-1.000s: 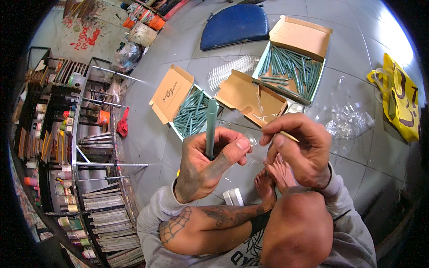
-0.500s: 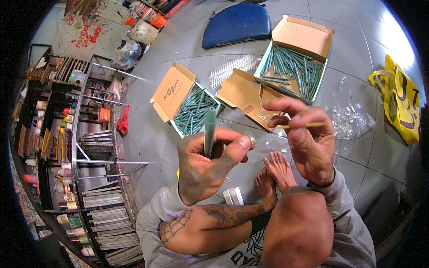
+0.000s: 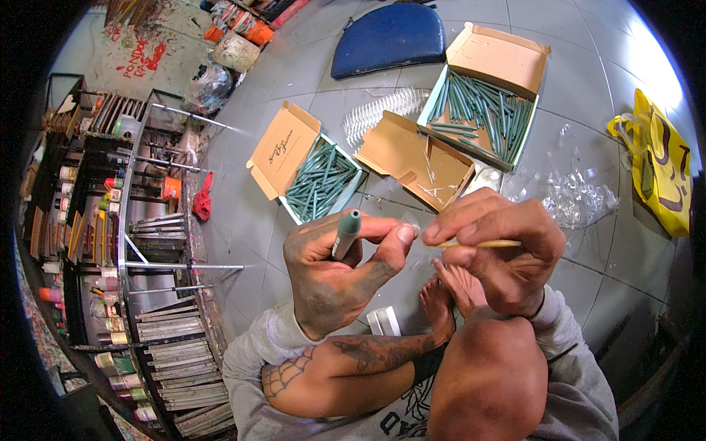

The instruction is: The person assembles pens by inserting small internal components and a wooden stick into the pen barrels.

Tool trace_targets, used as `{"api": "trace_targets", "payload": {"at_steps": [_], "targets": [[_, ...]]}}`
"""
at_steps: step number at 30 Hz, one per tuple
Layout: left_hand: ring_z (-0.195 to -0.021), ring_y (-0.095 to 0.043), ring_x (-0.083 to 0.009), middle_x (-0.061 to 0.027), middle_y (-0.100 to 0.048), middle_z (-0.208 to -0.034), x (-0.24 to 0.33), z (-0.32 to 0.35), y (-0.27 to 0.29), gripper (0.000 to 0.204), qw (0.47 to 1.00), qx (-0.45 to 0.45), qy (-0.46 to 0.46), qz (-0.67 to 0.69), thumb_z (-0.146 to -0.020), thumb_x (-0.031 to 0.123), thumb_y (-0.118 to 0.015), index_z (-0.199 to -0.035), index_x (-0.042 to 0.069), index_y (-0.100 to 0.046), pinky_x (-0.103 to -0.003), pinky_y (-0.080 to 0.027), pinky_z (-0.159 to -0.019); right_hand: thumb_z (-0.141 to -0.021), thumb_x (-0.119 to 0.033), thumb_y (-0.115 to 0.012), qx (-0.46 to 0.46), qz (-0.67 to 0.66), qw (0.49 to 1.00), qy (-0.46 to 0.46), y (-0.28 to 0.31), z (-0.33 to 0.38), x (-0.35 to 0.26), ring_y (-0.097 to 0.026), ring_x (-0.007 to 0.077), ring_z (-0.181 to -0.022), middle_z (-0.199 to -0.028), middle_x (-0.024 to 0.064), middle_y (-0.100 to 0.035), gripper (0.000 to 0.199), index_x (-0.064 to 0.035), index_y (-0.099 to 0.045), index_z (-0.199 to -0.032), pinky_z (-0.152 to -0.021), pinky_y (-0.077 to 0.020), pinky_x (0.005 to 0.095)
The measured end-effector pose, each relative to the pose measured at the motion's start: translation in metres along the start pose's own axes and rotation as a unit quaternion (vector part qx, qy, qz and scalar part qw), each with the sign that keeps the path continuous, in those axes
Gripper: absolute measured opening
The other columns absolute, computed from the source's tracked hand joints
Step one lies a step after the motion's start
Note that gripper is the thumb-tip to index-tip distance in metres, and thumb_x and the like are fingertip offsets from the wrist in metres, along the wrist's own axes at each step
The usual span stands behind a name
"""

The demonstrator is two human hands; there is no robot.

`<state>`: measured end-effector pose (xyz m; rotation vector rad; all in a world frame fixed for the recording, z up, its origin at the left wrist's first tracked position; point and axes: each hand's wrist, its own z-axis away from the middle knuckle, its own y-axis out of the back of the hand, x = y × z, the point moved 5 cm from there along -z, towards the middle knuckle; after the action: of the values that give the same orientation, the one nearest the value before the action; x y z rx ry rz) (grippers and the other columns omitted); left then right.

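My left hand is closed around a green tapered tube, held tilted with its round, holed end up. Its thumb and forefinger pinch a small piece of clear film. Close by on the right, my right hand grips a thin wooden stick between thumb and fingers, its fingertips almost at the film. Beyond my hands, many similar green tubes fill the left box and the right box. Between them, an open cardboard box holds thin white strips.
Crumpled clear plastic lies right of my hands, near a yellow bag. A ridged clear plastic piece and a blue cushion are farther off. Along the left stands a metal rack with frames and jars. A white object sits near my feet.
My right hand has moved left and down with the wooden stick, its fingers closing in toward my left fingertips. The green tube in my left hand has tipped and sits lower.
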<state>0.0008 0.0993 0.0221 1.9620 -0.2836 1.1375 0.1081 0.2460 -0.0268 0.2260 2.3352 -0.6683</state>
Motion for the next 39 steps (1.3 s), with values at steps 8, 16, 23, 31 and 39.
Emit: {"api": "trace_targets", "payload": {"at_steps": [8, 16, 23, 31, 39], "targets": [[-0.048, -0.039, -0.0021, 0.0010, -0.060, -0.064, 0.003, -0.001, -0.001, 0.008, 0.999, 0.002, -0.041, -0.015, -0.082, 0.007, -0.079, -0.087, 0.003, -0.074, -0.022, -0.027, -0.043, -0.083, 0.006, -0.073, 0.042, -0.018, 0.995, -0.091, -0.002, 0.007, 0.008, -0.072, 0.0233, -0.086, -0.089, 0.0156, -0.073, 0.017, 0.0015, -0.062, -0.096, -0.078, -0.0563, 0.0348], [-0.054, -0.058, -0.0112, -0.0066, -0.069, -0.072, 0.016, -0.003, -0.002, 0.009, 0.993, 0.013, -0.101, -0.053, -0.080, 0.005, -0.078, -0.086, 0.002, -0.073, -0.025, -0.044, -0.049, -0.086, 0.007, -0.069, 0.027, -0.075, 0.992, -0.101, -0.002, 0.006, 0.010, -0.069, 0.0236, -0.092, -0.095, 0.0181, -0.070, 0.014, 0.0034, -0.060, -0.097, -0.081, -0.0558, 0.0354], [-0.058, -0.061, -0.0119, -0.0067, -0.066, -0.068, 0.024, -0.003, -0.004, 0.006, 0.988, -0.001, -0.109, -0.113, -0.087, 0.008, -0.072, -0.090, 0.003, -0.073, -0.026, -0.045, -0.050, -0.089, 0.005, -0.068, 0.041, -0.111, 0.988, -0.100, -0.003, 0.008, 0.013, -0.067, 0.0224, -0.090, -0.094, 0.0175, -0.068, 0.013, 0.0044, -0.060, -0.099, -0.079, -0.0555, 0.0344], [-0.053, -0.057, -0.0105, -0.0052, -0.070, -0.072, 0.029, -0.003, -0.003, 0.017, 0.982, 0.007, -0.141, -0.124, -0.075, 0.001, -0.077, -0.092, 0.004, -0.076, -0.024, -0.042, -0.046, -0.089, 0.005, -0.069, 0.050, -0.114, 0.987, -0.099, -0.002, 0.009, 0.012, -0.067, 0.0217, -0.088, -0.094, 0.0167, -0.068, 0.013, 0.0046, -0.060, -0.099, -0.078, -0.0554, 0.0340], [-0.059, -0.064, -0.0145, -0.0066, -0.073, -0.076, 0.035, -0.004, -0.003, 0.018, 0.984, -0.021, -0.114, -0.132, -0.076, -0.002, -0.076, -0.093, 0.002, -0.076, -0.027, -0.049, -0.052, -0.089, 0.006, -0.068, 0.052, -0.115, 0.986, -0.105, -0.001, 0.010, 0.014, -0.067, 0.0221, -0.088, -0.093, 0.0174, -0.068, 0.012, 0.0045, -0.060, -0.098, -0.078, -0.0561, 0.0351]]}}
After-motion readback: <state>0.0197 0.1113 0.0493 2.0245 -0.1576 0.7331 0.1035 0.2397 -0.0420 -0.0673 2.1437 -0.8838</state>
